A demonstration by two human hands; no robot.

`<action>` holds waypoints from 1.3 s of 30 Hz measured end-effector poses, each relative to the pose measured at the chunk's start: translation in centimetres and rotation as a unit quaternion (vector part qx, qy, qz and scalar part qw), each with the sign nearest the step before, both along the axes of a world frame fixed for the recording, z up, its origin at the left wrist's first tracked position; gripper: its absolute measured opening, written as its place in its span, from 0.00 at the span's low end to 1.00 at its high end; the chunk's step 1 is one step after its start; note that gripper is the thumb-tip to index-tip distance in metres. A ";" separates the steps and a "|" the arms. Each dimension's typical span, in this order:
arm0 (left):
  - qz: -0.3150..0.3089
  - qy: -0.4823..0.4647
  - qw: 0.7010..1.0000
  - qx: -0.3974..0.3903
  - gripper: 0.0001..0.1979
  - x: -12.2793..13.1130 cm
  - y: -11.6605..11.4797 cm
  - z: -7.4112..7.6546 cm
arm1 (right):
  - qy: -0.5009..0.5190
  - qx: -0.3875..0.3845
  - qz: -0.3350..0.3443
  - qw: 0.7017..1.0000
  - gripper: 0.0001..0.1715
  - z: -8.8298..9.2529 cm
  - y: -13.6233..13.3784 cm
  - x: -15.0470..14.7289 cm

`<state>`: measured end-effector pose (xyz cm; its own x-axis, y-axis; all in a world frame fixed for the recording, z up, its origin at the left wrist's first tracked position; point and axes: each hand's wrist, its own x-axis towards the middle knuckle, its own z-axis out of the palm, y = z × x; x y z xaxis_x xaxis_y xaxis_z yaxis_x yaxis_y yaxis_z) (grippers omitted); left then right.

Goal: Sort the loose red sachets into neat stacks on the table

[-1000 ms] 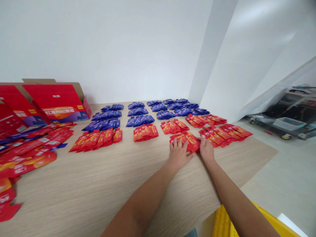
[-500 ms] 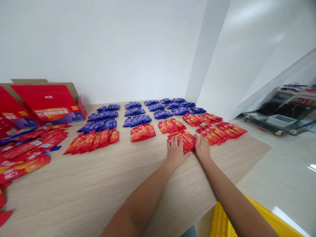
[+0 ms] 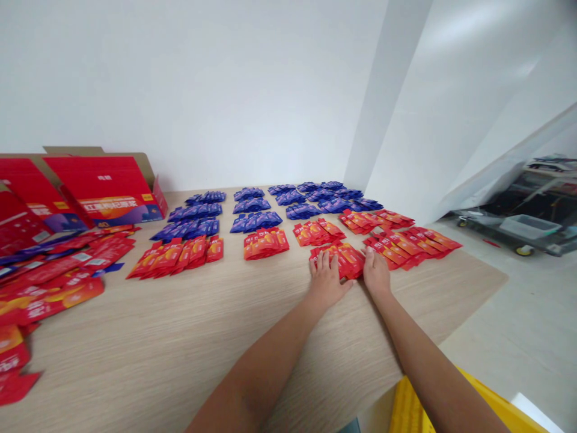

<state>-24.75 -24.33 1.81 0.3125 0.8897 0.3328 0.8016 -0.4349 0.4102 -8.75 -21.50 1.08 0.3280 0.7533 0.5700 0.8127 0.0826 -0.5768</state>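
A fanned stack of red packets lies on the wooden table, between my two hands. My left hand rests on the stack's left and front part with its fingers spread. Upright on its edge, my right hand touches the stack's right end, and its fingers are partly hidden behind the thumb. Another red stack is just right of my right hand. Behind my left hand sits a smaller red stack, and one more red stack lies to its left.
Rows of blue packet stacks stand towards the wall. Loose red packets and open red boxes fill the left side. A yellow crate is below the table's front edge. A cart with a clear bin stands on the right.
The camera view has shifted slightly, so the table's things appear further right. Both hands remain at the same red stack, with little visible change in their pose.
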 end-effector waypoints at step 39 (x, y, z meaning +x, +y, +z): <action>0.506 0.190 0.832 -0.126 0.28 -49.5 -27.2 2.9 | -0.176 0.030 0.637 0.750 0.20 0.7 -10.8 -34.1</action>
<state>-74.24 -51.56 4.70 -0.5989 0.7878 0.1436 0.7977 0.6027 0.0203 -42.83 -32.31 1.75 -0.8145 0.2983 0.4976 0.1541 0.9381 -0.3101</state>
